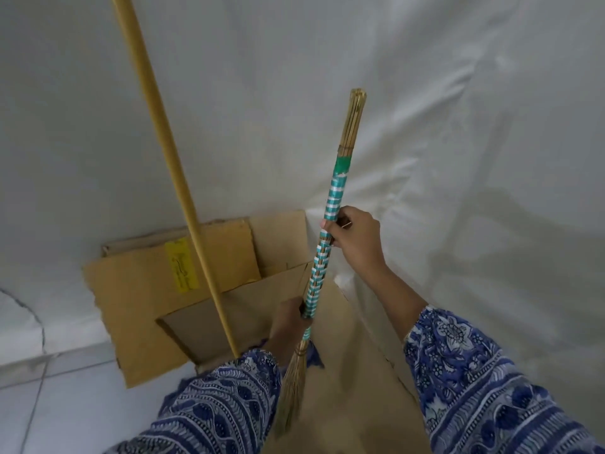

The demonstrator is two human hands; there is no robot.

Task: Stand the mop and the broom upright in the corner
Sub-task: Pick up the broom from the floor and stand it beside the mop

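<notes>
Broom (327, 224), teal-and-white wrapped handle, near upright, bristles down; mop (170, 165), plain wooden pole, leaning in corner.

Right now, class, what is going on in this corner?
A person in blue patterned sleeves holds a broom nearly upright with both hands: the right hand grips the teal-and-white wrapped handle higher up, and the left hand grips it lower, just above the bristles. A long wooden pole, probably the mop's handle, already leans in the corner against flattened cardboard by the white wall. The mop's head is hidden behind the left sleeve.
</notes>
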